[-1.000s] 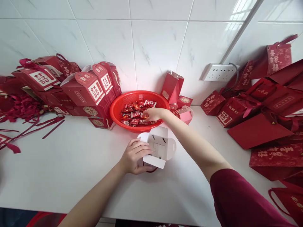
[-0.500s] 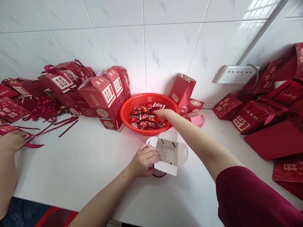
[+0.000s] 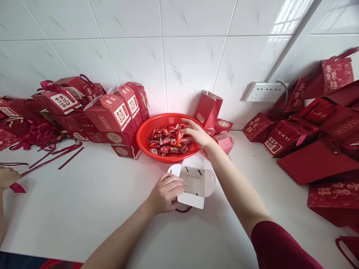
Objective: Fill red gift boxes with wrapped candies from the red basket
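Observation:
My left hand [image 3: 167,192] grips the left side of a gift box [image 3: 193,181]. The box stands with its flaps spread, showing a white inside with nothing in it; a dark red cord loops out at its near side. Over the red plastic basket [image 3: 143,146], my right hand [image 3: 197,132] holds a red-wrapped candy [image 3: 178,135] between thumb and fingers, just above the heap of wrapped candies [image 3: 164,142]. Part of that heap is hidden behind the hand.
Finished-looking red boxes [image 3: 113,112] stand left of the basket, with ribbons [image 3: 67,149] before them. More red boxes [image 3: 297,136] are stacked at right below a power strip [image 3: 265,92]. Another person's hand [image 3: 8,177] is at the far left edge near a ribbon.
My right hand has risen out of the candy heap, now with a candy in its fingers. My left hand stays on the box. The other person's hand has moved left, and the view has shifted slightly.

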A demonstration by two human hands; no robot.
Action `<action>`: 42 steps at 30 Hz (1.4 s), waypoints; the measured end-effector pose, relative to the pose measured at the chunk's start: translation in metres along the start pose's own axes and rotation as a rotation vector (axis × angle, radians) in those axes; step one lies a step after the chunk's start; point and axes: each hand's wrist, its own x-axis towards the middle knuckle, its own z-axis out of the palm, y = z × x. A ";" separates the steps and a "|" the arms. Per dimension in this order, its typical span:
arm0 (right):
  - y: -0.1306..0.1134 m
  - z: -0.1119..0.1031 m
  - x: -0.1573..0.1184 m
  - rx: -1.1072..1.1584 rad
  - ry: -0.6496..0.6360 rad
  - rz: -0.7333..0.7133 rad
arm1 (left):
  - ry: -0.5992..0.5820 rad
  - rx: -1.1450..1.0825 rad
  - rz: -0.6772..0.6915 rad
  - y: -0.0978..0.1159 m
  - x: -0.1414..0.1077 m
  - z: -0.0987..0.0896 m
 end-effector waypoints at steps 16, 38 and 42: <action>-0.021 -0.025 -0.096 1.303 0.103 -0.015 | 0.021 0.077 0.034 -0.001 0.000 0.009; -0.072 -0.048 -0.150 0.089 0.258 -0.321 | -0.001 0.193 0.153 0.005 0.000 0.014; -0.071 -0.038 -0.145 0.067 0.057 -0.247 | 0.018 0.194 0.147 0.004 0.000 0.014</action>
